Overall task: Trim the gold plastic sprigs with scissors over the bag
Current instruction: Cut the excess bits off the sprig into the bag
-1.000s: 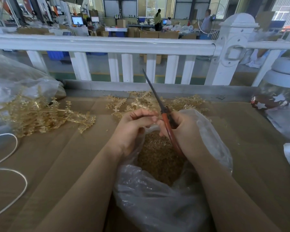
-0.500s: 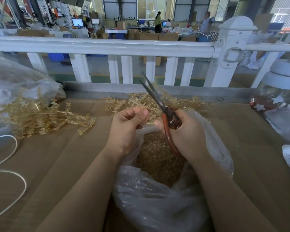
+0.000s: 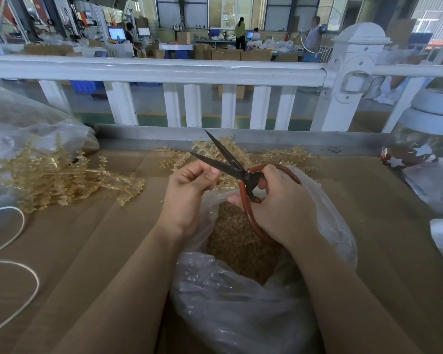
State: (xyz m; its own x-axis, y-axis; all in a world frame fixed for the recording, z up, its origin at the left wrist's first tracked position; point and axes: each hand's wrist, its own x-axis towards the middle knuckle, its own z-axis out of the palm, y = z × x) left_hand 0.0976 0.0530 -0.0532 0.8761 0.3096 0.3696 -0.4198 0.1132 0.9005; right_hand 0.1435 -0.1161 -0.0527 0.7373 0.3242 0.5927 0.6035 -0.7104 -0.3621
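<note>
From the head camera, the right hand (image 3: 279, 200) grips the red loop handles of the scissors (image 3: 237, 169), its fingers curled through and around them. The two dark blades stand apart in a narrow V, tips pointing up and to the left toward the white railing (image 3: 154, 70).

The left hand (image 3: 189, 190) sits just beside the lower blade, its fingers curled in with thumb against forefinger — whatever it pinches is too small or too hidden to make out, so I cannot tell whether a sprig is in it.

Both hands hover over the open mouth of a clear plastic bag (image 3: 241, 310), which lies on the brown tabletop (image 3: 87, 251) and holds a heap of small gold trimmings (image 3: 230, 241).

Gold plastic sprigs (image 3: 241, 152) lie on the tabletop just behind the hands, partly under the blades. A second, larger pile of gold sprigs (image 3: 62, 180) spreads out at the left, spilling from another clear bag (image 3: 23, 129) (its far part is blurred behind the plastic).

A white cord (image 3: 23, 277) loops along the left edge. At the right stands a jar with white stars (image 3: 414, 154) and a white lid.
</note>
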